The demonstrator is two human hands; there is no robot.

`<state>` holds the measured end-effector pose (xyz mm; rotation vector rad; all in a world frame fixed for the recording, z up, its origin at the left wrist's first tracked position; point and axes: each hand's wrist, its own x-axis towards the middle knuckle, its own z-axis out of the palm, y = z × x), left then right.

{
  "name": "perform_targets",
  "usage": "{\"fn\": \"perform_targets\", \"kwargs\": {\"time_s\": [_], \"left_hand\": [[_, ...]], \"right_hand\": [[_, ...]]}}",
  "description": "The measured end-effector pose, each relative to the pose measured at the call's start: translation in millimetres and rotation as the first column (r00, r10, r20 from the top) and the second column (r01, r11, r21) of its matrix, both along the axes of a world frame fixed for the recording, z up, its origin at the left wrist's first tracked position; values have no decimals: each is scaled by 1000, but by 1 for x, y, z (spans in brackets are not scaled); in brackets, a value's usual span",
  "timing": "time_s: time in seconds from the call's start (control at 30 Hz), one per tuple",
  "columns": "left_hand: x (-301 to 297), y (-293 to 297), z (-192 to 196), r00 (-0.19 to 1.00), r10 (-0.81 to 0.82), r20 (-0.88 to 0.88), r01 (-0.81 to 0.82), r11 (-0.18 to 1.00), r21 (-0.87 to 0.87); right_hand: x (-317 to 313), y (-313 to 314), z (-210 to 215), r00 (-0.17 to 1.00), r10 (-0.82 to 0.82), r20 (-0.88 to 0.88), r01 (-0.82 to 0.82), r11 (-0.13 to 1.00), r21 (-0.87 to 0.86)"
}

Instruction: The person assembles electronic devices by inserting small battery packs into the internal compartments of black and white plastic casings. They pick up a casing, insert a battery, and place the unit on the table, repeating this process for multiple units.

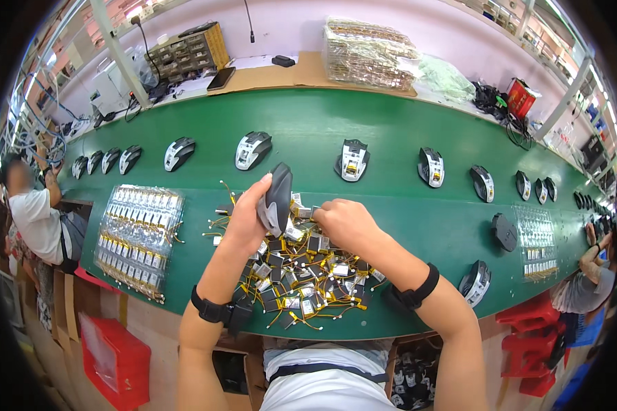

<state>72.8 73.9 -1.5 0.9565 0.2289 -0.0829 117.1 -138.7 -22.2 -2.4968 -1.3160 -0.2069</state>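
In my left hand is a black and grey computer mouse, tilted up on end above the pile. My right hand is closed at the pile's far edge, its fingertips pinched by a small silvery piece that I cannot make out clearly. Below both hands spreads a loose heap of small battery packs, silver and dark, with yellow, red and black wires ending in white plugs. Part of the heap is hidden by my hands and forearms.
Partly assembled mice stand in a row across the green bench. Clear trays of batteries lie left and right. Near my right forearm are a dark mouse part and another mouse. Other people sit at both sides.
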Motion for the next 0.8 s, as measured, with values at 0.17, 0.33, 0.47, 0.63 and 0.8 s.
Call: {"fn": "perform_targets", "kwargs": {"time_s": [0.17, 0.33, 0.47, 0.63, 0.8], "left_hand": [[-14, 3, -8, 998, -12, 67, 15, 999, -43], [-19, -5, -8, 986, -28, 163, 21, 999, 47], [-21, -2, -12, 986, 22, 163, -29, 999, 39], [-23, -4, -11, 996, 61, 63, -48, 980, -194], [-22, -7, -24, 995, 69, 78, -47, 967, -251]], "right_hand": [[1, -9, 8, 994, 16, -106, 10, 970, 241], [-11, 6, 5, 910, -102, -401, 294, 842, 452], [-10, 27, 1, 749, 20, -663, 526, 590, 612], [-28, 18, 11, 393, 382, -837, 717, 442, 539], [-49, 11, 21, 353, 458, -816, 652, 506, 565]]}}
